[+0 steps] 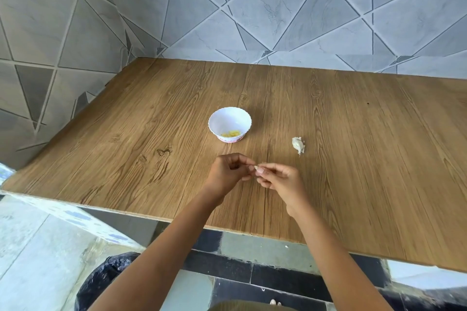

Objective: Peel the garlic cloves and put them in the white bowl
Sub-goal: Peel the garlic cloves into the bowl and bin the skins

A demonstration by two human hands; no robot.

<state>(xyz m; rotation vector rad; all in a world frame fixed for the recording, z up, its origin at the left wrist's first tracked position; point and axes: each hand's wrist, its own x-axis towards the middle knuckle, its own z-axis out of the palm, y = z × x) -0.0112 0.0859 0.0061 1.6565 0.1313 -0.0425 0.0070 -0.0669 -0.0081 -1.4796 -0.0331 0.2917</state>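
A small garlic clove (258, 170) is pinched between both hands, just above the near half of the wooden table (353, 159). The right hand (279, 179) grips it in its fingertips while the left hand (227, 171) nips at its end, likely picking at the skin. Behind them the white bowl (228, 118) already has a few yellowish peeled cloves (230, 134) at the bottom. To its right lies a clump of unpeeled garlic (298, 145), so I'd say the job is partway, with more to peel.
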